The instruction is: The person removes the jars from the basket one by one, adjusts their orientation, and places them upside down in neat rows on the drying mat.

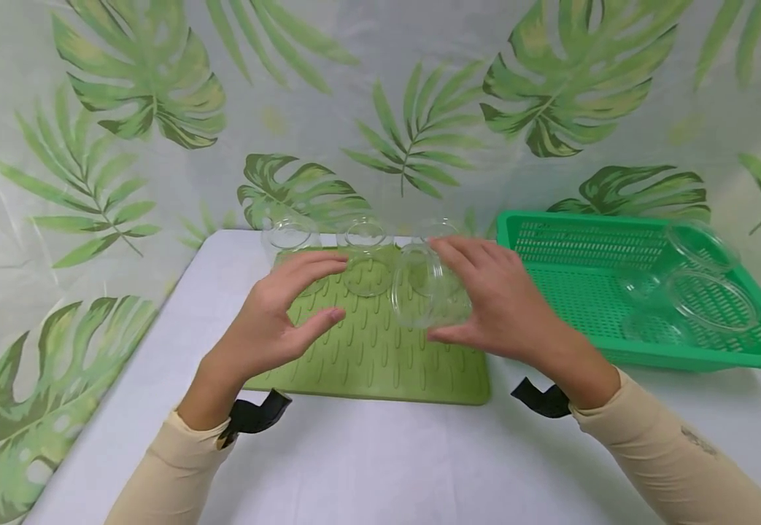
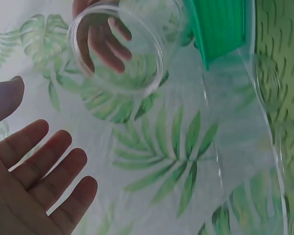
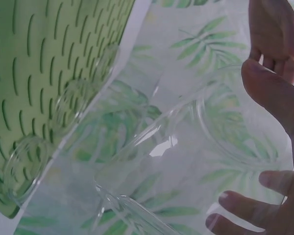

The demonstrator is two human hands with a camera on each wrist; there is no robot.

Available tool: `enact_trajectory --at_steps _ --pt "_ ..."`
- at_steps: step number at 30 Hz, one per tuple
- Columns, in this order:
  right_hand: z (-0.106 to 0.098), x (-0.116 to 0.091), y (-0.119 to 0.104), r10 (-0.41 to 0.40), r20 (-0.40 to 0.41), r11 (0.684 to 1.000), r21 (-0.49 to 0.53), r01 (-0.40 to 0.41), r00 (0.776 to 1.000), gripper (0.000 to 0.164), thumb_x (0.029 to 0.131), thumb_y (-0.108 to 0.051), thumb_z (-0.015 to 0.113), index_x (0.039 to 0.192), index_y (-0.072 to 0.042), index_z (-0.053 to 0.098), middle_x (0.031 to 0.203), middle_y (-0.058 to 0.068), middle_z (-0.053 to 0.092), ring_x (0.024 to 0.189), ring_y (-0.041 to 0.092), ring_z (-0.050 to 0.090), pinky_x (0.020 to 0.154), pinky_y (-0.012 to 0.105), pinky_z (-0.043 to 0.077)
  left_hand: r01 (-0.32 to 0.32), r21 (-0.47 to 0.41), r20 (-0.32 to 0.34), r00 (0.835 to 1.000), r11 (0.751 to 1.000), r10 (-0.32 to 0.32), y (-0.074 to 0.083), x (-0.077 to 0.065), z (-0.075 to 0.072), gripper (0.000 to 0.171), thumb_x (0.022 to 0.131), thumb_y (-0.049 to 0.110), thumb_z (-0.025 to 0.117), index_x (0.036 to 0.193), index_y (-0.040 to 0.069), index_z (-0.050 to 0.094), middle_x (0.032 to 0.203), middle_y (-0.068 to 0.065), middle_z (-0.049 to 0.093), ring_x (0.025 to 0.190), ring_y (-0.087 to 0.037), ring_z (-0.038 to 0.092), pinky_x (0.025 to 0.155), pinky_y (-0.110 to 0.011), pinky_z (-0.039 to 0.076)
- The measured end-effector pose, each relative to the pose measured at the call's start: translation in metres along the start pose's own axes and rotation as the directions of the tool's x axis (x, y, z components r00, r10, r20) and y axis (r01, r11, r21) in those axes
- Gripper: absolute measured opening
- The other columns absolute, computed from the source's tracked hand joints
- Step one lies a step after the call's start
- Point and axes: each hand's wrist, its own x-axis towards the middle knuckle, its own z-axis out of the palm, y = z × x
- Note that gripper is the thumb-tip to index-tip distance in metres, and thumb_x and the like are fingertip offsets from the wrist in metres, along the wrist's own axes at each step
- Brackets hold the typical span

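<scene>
The mat lies on the white table, and I give all places from it. Over the left part of the mat is the left hand. Its thumb stands wide apart from the fingers, and in the gap it holds nothing; the left wrist view shows the same.

Near the far edge of the mat, from left to right, stand the left cup, the middle cup and the far right cup. They are transparent, and which end is the mouth I cannot tell. They seem to be spaced in a row so that they do not knock each other.

Above the right half of the mat is the held cup, tilted on its side, with one round end turned toward the left hand. The right hand holds it, thumb on one side and fingers on the other, opened about as wide as the cup. Probably this grip around the body keeps the smooth wall from slipping.

To the right of the mat is the green basket. In it lie at least two tilted cups; its raised walls probably prevent them from rolling away.
</scene>
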Motion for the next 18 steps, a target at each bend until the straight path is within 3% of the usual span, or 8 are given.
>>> enact_trajectory --at_steps 8,18 --pt "0.01 -0.001 -0.006 -0.045 -0.043 0.999 -0.021 0.044 0.998 0.115 0.057 -0.055 0.092 0.15 -0.013 0.04 0.142 0.01 0.053 0.131 0.034 0.05 0.105 0.062 0.04 0.026 -0.047 0.086 0.996 0.999 -0.022 0.004 0.021 0.036 0.061 0.085 0.02 0.077 0.139 0.004 0.053 0.146 -0.012 0.052 0.139 -0.025 0.047 0.116 -0.043 0.04" --pt "0.01 0.001 -0.005 -0.11 -0.126 0.992 -0.068 0.102 0.986 0.109 0.063 -0.055 0.089 0.15 -0.012 0.041 0.139 0.012 0.055 0.126 0.035 0.053 0.105 0.06 0.041 0.103 -0.048 0.153 0.984 0.994 -0.095 0.007 0.04 0.063 0.088 0.081 0.032 0.082 0.152 0.009 0.036 0.158 -0.01 0.036 0.148 -0.027 0.034 0.12 -0.049 0.032"
